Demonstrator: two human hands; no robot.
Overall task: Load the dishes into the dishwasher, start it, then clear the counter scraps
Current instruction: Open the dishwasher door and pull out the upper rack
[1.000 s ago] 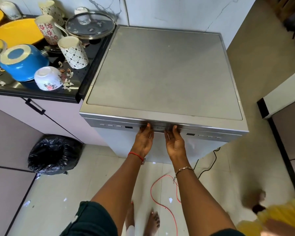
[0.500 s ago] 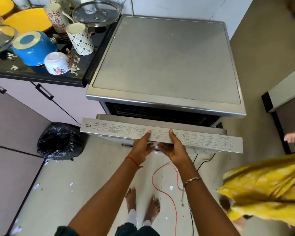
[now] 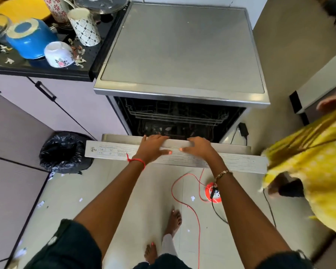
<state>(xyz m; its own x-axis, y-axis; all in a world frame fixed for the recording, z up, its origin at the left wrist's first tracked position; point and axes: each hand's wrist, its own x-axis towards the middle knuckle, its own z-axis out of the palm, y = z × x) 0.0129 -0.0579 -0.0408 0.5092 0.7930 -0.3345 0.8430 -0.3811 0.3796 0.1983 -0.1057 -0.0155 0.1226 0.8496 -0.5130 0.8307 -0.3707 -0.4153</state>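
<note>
The silver dishwasher (image 3: 182, 49) stands right of the black counter (image 3: 47, 71). Its door (image 3: 109, 151) is lowered partway, and the dark wire racks (image 3: 175, 117) show inside. My left hand (image 3: 153, 148) and my right hand (image 3: 198, 148) lie side by side over the door's top edge, fingers spread and fairly straight, thumbs along the labelled strip. On the counter sit an upturned blue pot (image 3: 30, 37), a white floral bowl (image 3: 59, 54), a patterned mug (image 3: 85, 26), a flowered mug (image 3: 56, 7), a yellow plate (image 3: 21, 6) and a glass lid (image 3: 101, 2). Food scraps (image 3: 78, 55) lie between them.
A black bin bag (image 3: 64, 152) sits on the floor left of the door. An orange cord (image 3: 182, 191) and its reel (image 3: 212, 192) lie by my feet. Another person in yellow (image 3: 308, 171) bends close at the right. Cupboard doors (image 3: 37, 113) run along the left.
The door went from closed to partway lowered, exposing the racks. My hands moved from gripping under its edge to lying on top. The person in yellow came closer at the right.
</note>
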